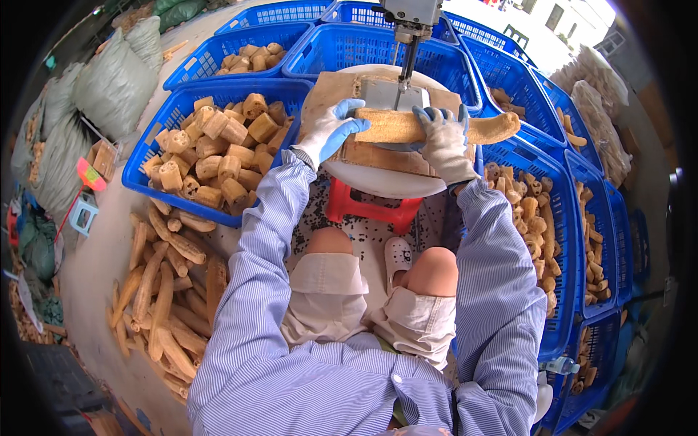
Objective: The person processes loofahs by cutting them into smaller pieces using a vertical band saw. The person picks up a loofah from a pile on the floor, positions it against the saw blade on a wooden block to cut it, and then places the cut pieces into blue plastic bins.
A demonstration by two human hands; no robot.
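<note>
A long dried loofah (392,126) lies crosswise on the small work table under a machine head (412,14). The machine's thin vertical rod or blade (400,94) comes down right behind the loofah. My left hand (331,131), in a white glove with blue fingers, grips the loofah's cut left end. In a matching glove, my right hand (445,142) is wrapped over its middle. The loofah's curved, tapered end sticks out to the right beyond that hand. A metal plate (378,93) sits in the wooden table top (327,87).
At the left, a blue basket (218,211) holds many cut loofah pieces. Whole loofahs (163,291) are heaped on the floor below it. A blue basket (563,320) of narrower pieces stands at the right. A red stool (374,207) is under the table; pale sacks (120,80) lie far left.
</note>
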